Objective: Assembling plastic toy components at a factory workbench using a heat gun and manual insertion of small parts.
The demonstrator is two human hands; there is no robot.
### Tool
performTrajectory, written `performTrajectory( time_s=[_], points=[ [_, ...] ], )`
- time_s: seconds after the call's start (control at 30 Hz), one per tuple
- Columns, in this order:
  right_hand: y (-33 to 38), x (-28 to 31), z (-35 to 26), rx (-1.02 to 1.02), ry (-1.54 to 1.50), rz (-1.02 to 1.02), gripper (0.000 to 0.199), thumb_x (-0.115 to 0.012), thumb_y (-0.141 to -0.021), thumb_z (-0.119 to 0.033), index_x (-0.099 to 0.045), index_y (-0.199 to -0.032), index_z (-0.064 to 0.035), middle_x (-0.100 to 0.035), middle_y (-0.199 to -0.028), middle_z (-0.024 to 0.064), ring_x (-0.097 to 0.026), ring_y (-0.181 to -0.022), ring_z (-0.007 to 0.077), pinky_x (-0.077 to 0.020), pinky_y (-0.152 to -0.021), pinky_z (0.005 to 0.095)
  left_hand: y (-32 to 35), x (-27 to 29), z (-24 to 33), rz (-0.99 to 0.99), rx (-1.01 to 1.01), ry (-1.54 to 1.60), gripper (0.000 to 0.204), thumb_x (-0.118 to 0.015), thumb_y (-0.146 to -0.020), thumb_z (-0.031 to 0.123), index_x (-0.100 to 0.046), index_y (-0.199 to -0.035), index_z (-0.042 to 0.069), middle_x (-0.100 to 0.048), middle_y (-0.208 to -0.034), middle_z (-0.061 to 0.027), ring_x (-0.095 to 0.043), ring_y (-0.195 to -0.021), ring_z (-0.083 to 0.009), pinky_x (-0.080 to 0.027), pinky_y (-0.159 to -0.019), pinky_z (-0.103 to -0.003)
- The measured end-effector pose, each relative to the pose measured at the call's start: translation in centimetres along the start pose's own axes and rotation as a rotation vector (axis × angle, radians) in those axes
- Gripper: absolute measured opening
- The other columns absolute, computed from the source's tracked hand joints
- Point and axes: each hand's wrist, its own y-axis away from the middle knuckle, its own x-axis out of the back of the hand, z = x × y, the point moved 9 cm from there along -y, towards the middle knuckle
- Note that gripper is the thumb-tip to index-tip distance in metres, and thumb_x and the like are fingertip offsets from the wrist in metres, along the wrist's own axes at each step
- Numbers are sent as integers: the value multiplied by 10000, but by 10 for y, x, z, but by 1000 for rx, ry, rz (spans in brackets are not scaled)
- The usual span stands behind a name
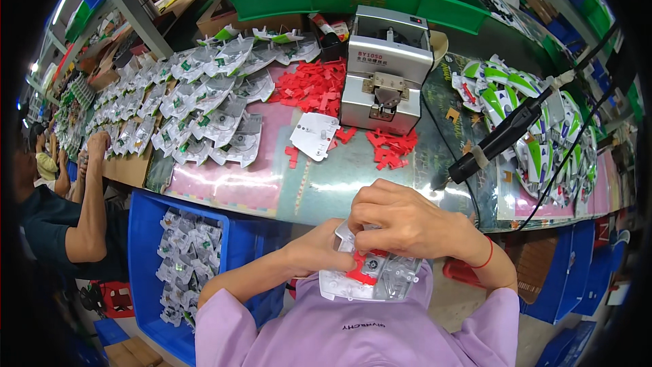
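holding white casing (395, 278), right hand (401, 221) curled over

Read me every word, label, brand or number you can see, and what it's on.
I won't repeat wording or brands, only where print stands.
Silver machine: red and dark print on its front.
Lilac shirt: small dark lettering.
Green tray: faint marks, too blurred to read.
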Motion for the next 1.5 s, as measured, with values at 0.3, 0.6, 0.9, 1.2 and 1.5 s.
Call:
performTrajectory(
  time_s=[0.3,0.6,0.9,1.2,1.5],
  points=[
    [-7,7,-4,61,10,46,107,-558,-644,-132,-482,-664,-58,-449,-729,40,-458,-746,194,-378,-637,304,-1,4,14,11,-208,30,315,-567,-628,25,-535,-940,3,-540,-835,-8,-522,-746,-60,-417,-621,-218],
    [-13,-20,23,-43,-157,-140,126,-620,-700,-95,-571,-808,-52,-517,-827,45,-518,-778,210,-431,-638,313,-5,17,-21,52,-108,315,431,-543,-650,-14,-478,-1076,-28,-554,-914,-58,-577,-804,-112,-478,-664,-244],
    [-82,-33,119,-127,524,-73,314,-569,-640,-30,-612,-943,-102,-524,-1024,107,-525,-937,246,-460,-720,339,-6,26,-45,55,-161,388,442,-546,-687,-37,-471,-1122,-49,-590,-1007,-123,-606,-875,-169,-500,-773,-291],
    [-94,-40,141,-104,842,-80,122,-574,-660,-118,-606,-772,-81,-525,-852,57,-510,-864,200,-423,-678,305,1,30,-48,76,-174,377,457,-555,-701,-27,-447,-1144,-51,-572,-1050,-132,-593,-906,-172,-487,-801,-301],
    [-14,54,88,-304,361,330,118,-597,-673,33,-571,-781,-8,-594,-794,74,-601,-687,220,-480,-546,299,4,39,-17,171,-282,330,452,-534,-712,-11,-445,-1154,-47,-574,-1049,-131,-584,-932,-184,-477,-805,-304]
  ],
)
